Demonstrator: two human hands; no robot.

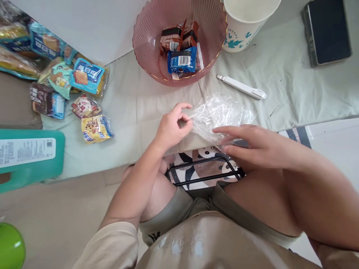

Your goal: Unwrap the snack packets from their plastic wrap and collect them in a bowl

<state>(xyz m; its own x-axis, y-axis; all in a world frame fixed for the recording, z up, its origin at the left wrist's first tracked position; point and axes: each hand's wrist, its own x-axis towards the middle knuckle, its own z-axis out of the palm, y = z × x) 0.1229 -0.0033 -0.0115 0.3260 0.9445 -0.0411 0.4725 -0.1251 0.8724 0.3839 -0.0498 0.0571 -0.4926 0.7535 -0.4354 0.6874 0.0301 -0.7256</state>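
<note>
A crumpled clear plastic bag [214,112] lies on the pale cloth in front of me. At its left corner, my left hand [172,127] pinches the film between thumb and fingers, with the index finger raised. My right hand [249,144] is at the bag's lower right edge, its thumb and fingers apart; the fingertips overlap the film. Just beyond the bag rests a white utility knife [241,86]. Behind it stands a pink ribbed bowl [146,41] with a gold rim, holding brown snack packets [171,37] and a blue one [182,61].
A white paper cup [238,33] touches the bowl's right side. At far right lies a dark phone-like device [328,31]. Several wrapped snacks [86,76] are piled at left, above a teal container [58,157]. A green round object [11,246] is at lower left.
</note>
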